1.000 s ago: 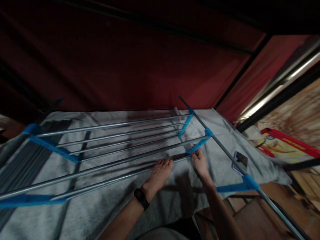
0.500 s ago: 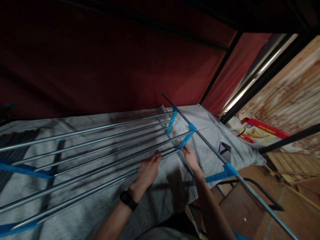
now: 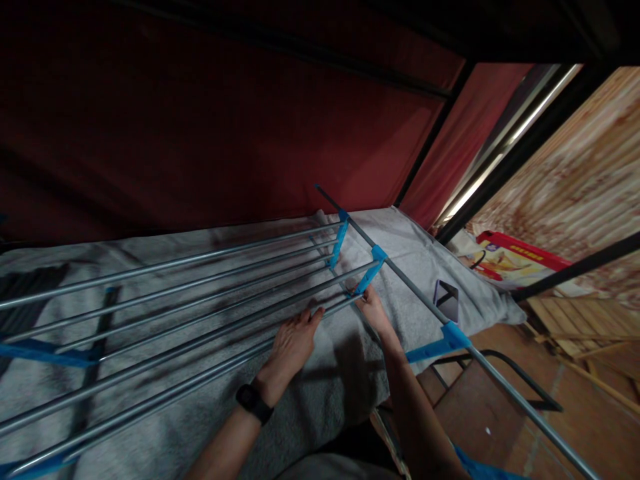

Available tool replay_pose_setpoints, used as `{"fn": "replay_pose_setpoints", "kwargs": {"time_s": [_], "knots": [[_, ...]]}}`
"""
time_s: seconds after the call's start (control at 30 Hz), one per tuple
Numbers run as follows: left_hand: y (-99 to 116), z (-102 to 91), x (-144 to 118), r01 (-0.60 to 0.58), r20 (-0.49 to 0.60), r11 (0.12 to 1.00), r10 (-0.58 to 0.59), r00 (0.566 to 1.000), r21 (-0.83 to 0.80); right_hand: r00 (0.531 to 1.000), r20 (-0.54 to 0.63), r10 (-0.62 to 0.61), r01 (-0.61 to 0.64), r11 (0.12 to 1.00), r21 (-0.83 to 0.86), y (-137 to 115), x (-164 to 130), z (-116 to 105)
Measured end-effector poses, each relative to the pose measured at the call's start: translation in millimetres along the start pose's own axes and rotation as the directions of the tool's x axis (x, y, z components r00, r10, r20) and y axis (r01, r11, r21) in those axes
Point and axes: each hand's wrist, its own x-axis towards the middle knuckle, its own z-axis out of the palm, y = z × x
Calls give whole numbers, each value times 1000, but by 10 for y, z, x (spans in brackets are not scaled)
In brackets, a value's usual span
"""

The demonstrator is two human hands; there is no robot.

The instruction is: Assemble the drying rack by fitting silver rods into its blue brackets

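Scene: dim room; a metal drying rack (image 3: 200, 293) with blue plastic joints lies flat on a grey blanket (image 3: 320, 393) over a bed, red curtain behind.
Left hand (image 3: 293, 343): palm down on the blanket at 6 o'clock of the rack's near rails, fingers (image 3: 313, 313) spread loosely and touching the nearest rail, gripping nothing. A dark watch (image 3: 254, 404) sits on the wrist.
Right hand (image 3: 373, 310): fingers pinched narrow on the rack's blue joint (image 3: 367, 280), at the rail ends, 3 o'clock of the left hand.
Change: over the last second both hands have kept their places on the rack; only the view has swung rightward. The rack appears steadied rather than moved.
Nearby: a phone (image 3: 447, 300) lies on the blanket at 3 o'clock of the right hand, beyond the rack's long side bar.
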Motion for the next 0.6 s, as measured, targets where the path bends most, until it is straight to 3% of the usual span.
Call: {"fn": "replay_pose_setpoints", "kwargs": {"time_s": [0.3, 0.5, 0.6], "knots": [[165, 8, 140, -52, -22, 998, 53, 998, 45, 998, -53, 22, -23, 1000, -17, 155, 29, 107], [521, 9, 564, -159, -94, 984, 151, 984, -85, 997, -75, 20, -21, 1000, -12, 176, 24, 136], [715, 4, 803, -141, -70, 979, 132, 989, -145, 997, -70, 11, -12, 1000, -4, 191, 26, 138]]}}
